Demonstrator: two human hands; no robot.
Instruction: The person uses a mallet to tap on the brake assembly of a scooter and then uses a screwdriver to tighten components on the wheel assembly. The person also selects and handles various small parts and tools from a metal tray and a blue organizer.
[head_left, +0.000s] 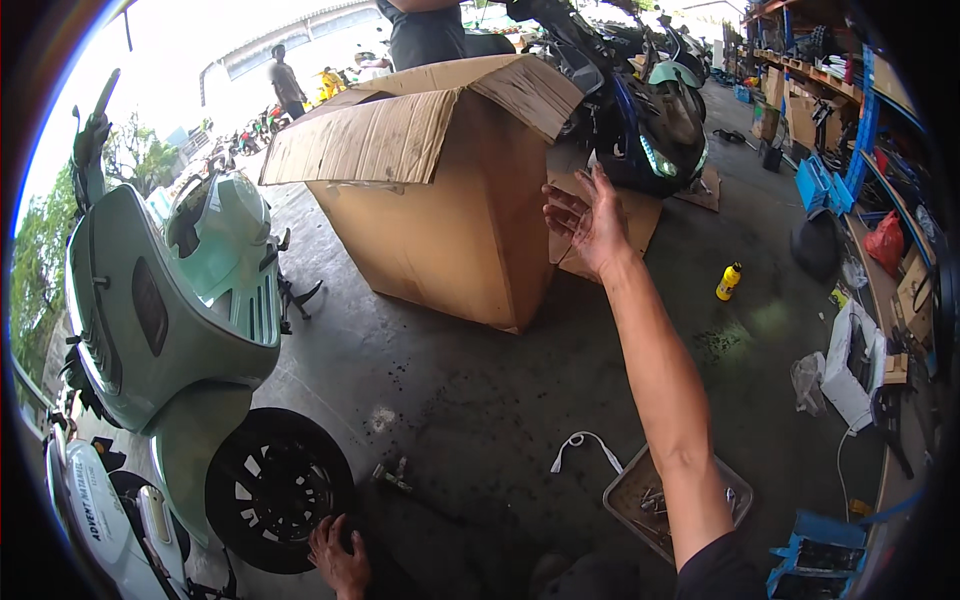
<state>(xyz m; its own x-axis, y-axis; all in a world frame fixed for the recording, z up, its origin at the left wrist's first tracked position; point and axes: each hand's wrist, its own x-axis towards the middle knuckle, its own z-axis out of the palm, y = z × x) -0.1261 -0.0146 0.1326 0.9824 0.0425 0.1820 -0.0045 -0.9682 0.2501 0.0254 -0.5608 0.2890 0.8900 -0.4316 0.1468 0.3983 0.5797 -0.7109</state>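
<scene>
My left hand (340,560) is at the lower edge, fingers apart at the black front wheel (278,490) of a mint-green scooter (170,310). My right hand (600,225) is raised at mid-right, palm up and fingers apart, beside a large open cardboard box (420,240); I cannot make out the small pale shape at its fingertips. Below my right forearm lies a metal tray (625,500) of small parts, with a white cable (585,437) beside it. A dark tool (395,480) lies on the floor right of the wheel.
A dark scooter (650,130) stands behind the box, near a person (425,35); another person (285,80) stands farther off. A yellow bottle (728,283) stands on the floor. Shelving (865,130), blue crates (825,185) and a white box (850,365) line the right side; a white scooter (95,510) is lower left.
</scene>
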